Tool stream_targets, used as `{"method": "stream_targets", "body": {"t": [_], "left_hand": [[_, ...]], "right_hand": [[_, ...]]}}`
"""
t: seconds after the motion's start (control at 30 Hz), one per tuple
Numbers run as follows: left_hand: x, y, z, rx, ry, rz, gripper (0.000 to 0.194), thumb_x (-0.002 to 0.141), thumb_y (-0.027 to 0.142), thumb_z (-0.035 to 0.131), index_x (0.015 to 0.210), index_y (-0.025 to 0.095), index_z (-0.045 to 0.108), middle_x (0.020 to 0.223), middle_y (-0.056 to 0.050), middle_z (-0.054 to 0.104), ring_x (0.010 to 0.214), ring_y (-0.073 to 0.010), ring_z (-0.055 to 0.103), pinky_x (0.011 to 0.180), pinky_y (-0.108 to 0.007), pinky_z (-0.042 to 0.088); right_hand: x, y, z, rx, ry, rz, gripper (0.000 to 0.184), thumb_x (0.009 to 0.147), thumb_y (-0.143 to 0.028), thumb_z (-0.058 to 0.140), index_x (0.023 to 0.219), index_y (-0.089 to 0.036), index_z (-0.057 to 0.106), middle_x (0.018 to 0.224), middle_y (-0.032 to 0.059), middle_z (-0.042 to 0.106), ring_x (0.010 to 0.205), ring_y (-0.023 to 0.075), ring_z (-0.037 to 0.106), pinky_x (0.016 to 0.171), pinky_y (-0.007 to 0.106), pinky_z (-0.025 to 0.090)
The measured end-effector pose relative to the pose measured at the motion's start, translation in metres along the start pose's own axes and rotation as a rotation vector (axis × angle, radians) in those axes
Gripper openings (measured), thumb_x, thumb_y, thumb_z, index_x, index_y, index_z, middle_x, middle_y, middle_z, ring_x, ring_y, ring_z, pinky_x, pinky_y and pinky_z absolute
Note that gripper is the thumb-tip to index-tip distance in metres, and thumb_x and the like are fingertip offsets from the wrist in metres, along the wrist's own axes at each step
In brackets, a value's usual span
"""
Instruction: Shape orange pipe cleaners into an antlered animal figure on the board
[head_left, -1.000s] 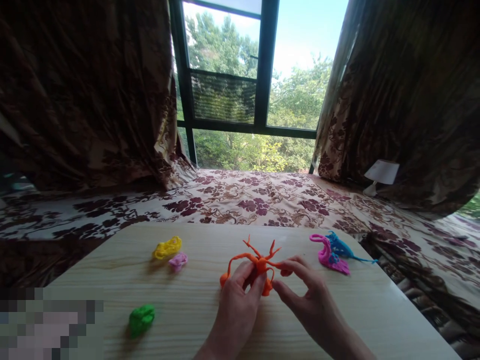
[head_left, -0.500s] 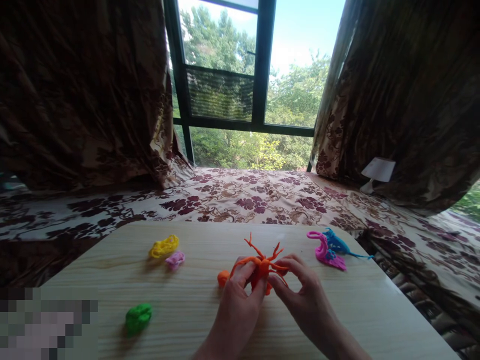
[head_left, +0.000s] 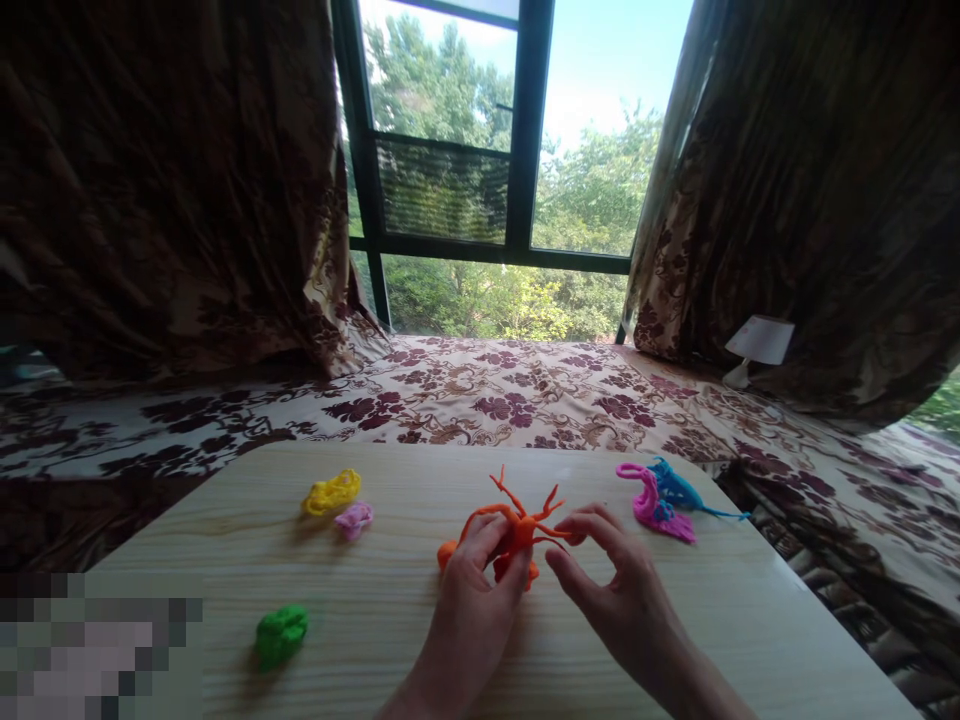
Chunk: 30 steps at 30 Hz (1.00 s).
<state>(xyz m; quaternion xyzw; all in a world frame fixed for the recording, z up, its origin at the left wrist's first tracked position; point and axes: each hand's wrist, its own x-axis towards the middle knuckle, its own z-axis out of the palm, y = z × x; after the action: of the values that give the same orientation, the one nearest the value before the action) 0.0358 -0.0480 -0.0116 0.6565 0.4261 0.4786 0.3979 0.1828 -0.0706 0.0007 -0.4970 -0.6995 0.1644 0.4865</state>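
Note:
An orange modelling-clay figure with thin branching strands on top is pinched between the thumb and fingers of my left hand. One strand curves back over those fingers, and others stick out to the right. My right hand is beside these right-hand strands, thumb and index finger apart; the index fingertip is at or very near a strand's end, and I cannot tell whether it touches. Partly hidden behind my left hand, a rounded orange clay lump shows at its left.
On the pale wooden table lie green clay, yellow clay and light pink clay at the left. A magenta clay shape and a blue one lie at the right. A small white lamp stands beyond.
My right thumb has drawn away from the orange figure, widening the gap to the index finger. My left hand keeps its hold, and the view has shifted slightly.

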Motion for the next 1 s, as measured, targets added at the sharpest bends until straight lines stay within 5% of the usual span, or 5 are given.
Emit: {"method": "stream_targets", "body": {"t": [0.2, 0.53, 1.0], "left_hand": [[-0.001, 0.003, 0.000, 0.134, 0.034, 0.046, 0.017, 0.082, 0.029, 0.050, 0.090, 0.021, 0.062, 0.086, -0.001, 0.057, 0.080, -0.0146, 0.054, 0.076, -0.026, 0.046], [-0.002, 0.005, 0.000, -0.093, -0.056, -0.018, 0.022, 0.083, 0.033, 0.046, 0.092, 0.020, 0.062, 0.091, -0.003, 0.053, 0.079, -0.0141, 0.054, 0.062, -0.022, 0.052], [-0.003, 0.009, 0.000, -0.041, -0.095, 0.034, 0.020, 0.082, 0.026, 0.048, 0.092, 0.022, 0.065, 0.088, -0.003, 0.058, 0.083, -0.0157, 0.054, 0.065, -0.021, 0.050]], "right_hand": [[0.003, 0.000, -0.006, 0.001, 0.017, 0.011, 0.010, 0.084, -0.019, 0.050, 0.078, -0.020, 0.058, 0.079, 0.0015, 0.056, 0.076, 0.0148, 0.055, 0.069, 0.027, 0.043], [0.007, 0.002, -0.015, 0.030, -0.063, -0.052, 0.018, 0.077, -0.015, 0.057, 0.093, -0.022, 0.059, 0.086, 0.0010, 0.058, 0.078, 0.0139, 0.056, 0.072, 0.026, 0.046], [0.008, 0.005, -0.019, -0.012, -0.075, -0.032, 0.013, 0.085, -0.023, 0.048, 0.081, -0.019, 0.060, 0.075, 0.0011, 0.057, 0.067, 0.0128, 0.053, 0.060, 0.025, 0.042]]}}
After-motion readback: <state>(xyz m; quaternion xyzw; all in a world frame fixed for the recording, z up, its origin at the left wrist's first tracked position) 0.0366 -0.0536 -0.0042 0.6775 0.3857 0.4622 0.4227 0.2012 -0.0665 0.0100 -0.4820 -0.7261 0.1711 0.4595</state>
